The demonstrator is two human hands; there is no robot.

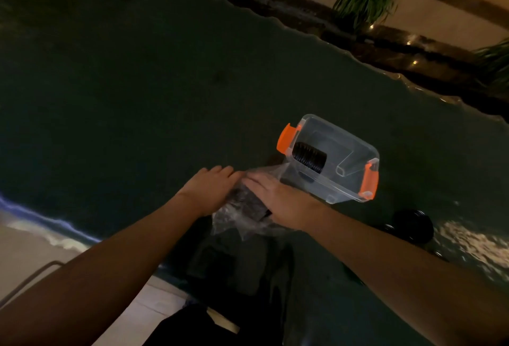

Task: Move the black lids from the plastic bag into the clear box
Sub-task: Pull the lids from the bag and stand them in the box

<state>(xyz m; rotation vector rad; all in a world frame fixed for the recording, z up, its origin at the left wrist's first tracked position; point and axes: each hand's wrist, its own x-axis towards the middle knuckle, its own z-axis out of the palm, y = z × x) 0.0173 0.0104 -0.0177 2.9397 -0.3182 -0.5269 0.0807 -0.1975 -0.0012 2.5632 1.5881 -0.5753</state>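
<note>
hands are working the plastic bag (242,216) in the middle of the dark bench (124,97). left hand (210,190) is lying flat on the bag's left edge, fingers loosely together. right hand (278,202) is gripping the bag's right side, fingers curled over the film. black lids (248,203) are showing dimly through it, between both hands, orientation unclear. clear box (349,169) is sitting just beyond the right hand, open, with a ribbed stack of lids (309,158) lying on its side, long axis running left to right.
</note>
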